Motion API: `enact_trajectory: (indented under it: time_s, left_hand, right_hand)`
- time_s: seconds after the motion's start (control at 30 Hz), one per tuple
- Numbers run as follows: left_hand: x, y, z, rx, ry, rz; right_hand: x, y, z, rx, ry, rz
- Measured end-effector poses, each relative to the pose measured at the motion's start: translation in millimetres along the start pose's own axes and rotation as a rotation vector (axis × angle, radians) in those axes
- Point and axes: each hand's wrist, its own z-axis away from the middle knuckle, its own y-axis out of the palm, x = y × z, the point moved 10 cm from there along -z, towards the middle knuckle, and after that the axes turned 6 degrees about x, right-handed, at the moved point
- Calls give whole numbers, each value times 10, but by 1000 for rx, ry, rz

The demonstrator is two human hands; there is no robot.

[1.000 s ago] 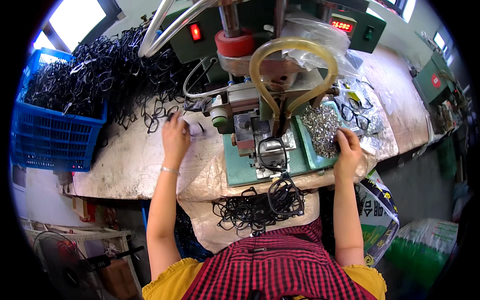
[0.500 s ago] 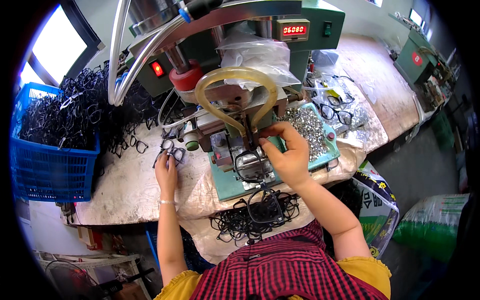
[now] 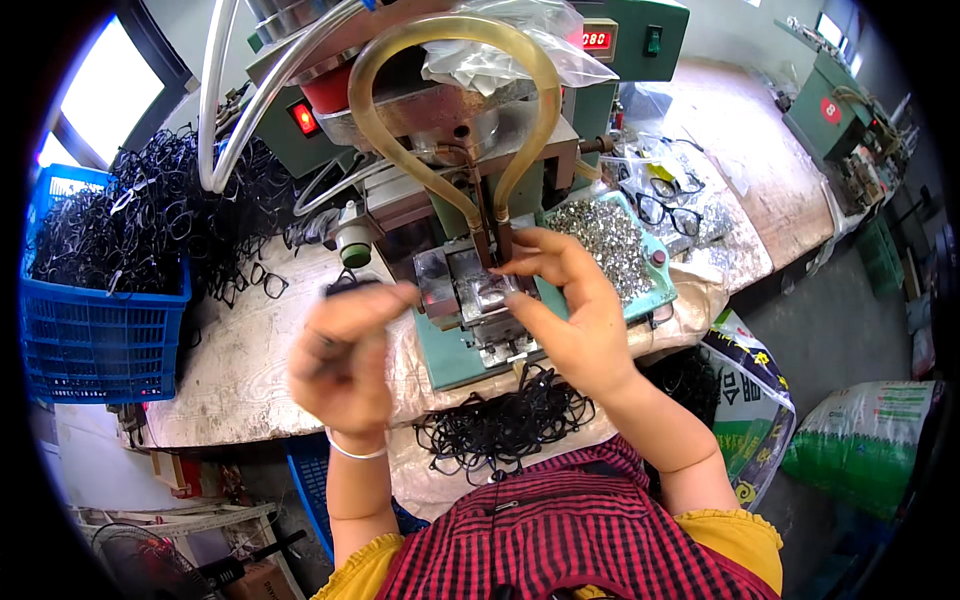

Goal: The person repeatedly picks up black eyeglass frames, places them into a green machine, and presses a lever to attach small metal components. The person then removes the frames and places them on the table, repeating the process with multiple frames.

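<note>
My right hand [image 3: 585,325] reaches to the metal fixture [image 3: 487,292] of a green press [image 3: 440,345]. Its thumb and fingers are apart beside the fixture and the dark rods above it; nothing shows between them. My left hand [image 3: 345,365] is raised over the table, left of the fixture. Motion smears its curled fingers, and a dark patch shows among them that I cannot make out. Behind it lies a dark eyeglass frame [image 3: 350,282], partly hidden. A heap of black eyeglass frames [image 3: 505,425] lies at the table's front edge, below the fixture.
A blue basket [image 3: 100,340] overflows with black eyeglass frames at the left. A turquoise tray [image 3: 660,290] of small shiny metal parts stands right of the fixture. A yellowish looped hose [image 3: 545,90] arches over it. More glasses [image 3: 670,215] lie on plastic at the back right.
My left hand has risen from glasses on the table and moved right toward the press. The eyeglass frame at the fixture is gone from there. My right hand stays beside the fixture.
</note>
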Motion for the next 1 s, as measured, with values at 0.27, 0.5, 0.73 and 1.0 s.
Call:
enact_trajectory:
  time_s: [0.27, 0.5, 0.73, 1.0]
  left_hand:
    - [-20, 755, 412, 484, 274, -291]
    - [3, 747, 412, 466, 245, -297]
    - [-187, 334, 1059, 290, 133, -576]
    - [385, -1301, 578, -142, -247, -1063]
  right_hand:
    - [-744, -1126, 95, -187, -95, 1099]
    - [-665, -494, -74, 231, -290, 1184]
    - [-773, -1198, -34, -199, -92, 789]
    - [-1273, -1389, 73, -500, 54, 22]
